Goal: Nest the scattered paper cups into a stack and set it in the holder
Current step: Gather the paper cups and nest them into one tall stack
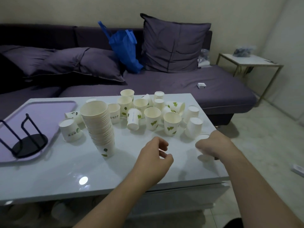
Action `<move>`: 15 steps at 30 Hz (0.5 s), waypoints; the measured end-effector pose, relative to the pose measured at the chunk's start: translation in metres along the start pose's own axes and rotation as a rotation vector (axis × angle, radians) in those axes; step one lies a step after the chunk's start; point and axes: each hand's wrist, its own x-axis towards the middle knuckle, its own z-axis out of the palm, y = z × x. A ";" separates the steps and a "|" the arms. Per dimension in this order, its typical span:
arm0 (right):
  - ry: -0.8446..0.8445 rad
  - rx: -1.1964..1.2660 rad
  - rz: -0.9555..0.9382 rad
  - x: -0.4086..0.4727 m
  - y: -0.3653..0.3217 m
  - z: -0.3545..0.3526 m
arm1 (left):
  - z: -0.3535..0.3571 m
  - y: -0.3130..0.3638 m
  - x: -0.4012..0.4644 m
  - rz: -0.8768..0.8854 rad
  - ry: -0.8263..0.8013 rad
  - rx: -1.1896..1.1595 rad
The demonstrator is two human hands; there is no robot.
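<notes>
Left hand (157, 155) hovers over the glossy white table (69, 170), fingers curled loosely, thumb and fingertips apart — nothing held. Right hand (212, 146) sits near the table's right edge, wrist bent, fingers turned down and away; whether it grips anything cannot be told.

Tall nested stack (98, 127) stands upright left of the left hand, leaning slightly. Beyond both hands — scattered paper cups (171, 123), some upright, some inverted, a few on their sides. One inverted cup (70, 130) stands just left of the stack.

Black wire holder (26, 142) rests on a lilac tray (49, 112) at the table's left end, with no cups in it.
</notes>
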 end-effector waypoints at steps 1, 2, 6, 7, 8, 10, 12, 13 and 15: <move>-0.043 0.058 -0.039 -0.003 -0.002 -0.002 | 0.004 0.003 0.002 -0.035 -0.034 -0.008; -0.100 0.139 -0.091 -0.007 -0.005 -0.003 | 0.008 0.007 0.003 -0.071 -0.076 -0.024; -0.409 0.362 -0.374 -0.028 -0.019 -0.001 | 0.018 0.017 0.014 -0.142 -0.163 -0.126; -0.449 0.358 -0.410 -0.031 -0.020 0.000 | 0.019 0.016 0.016 -0.156 -0.143 -0.178; -0.451 0.345 -0.416 -0.029 -0.020 0.001 | 0.019 0.013 0.018 -0.177 -0.112 -0.223; -0.327 0.358 -0.372 -0.020 -0.020 0.002 | 0.015 0.005 0.020 -0.222 -0.043 -0.236; -0.031 0.370 -0.293 0.001 -0.018 0.004 | 0.011 -0.003 0.021 -0.243 -0.023 -0.210; 0.127 0.342 -0.268 0.011 -0.017 0.005 | 0.009 -0.006 0.021 -0.255 -0.036 -0.202; 0.284 0.261 -0.273 0.033 -0.016 0.011 | 0.008 -0.009 0.019 -0.270 -0.067 -0.195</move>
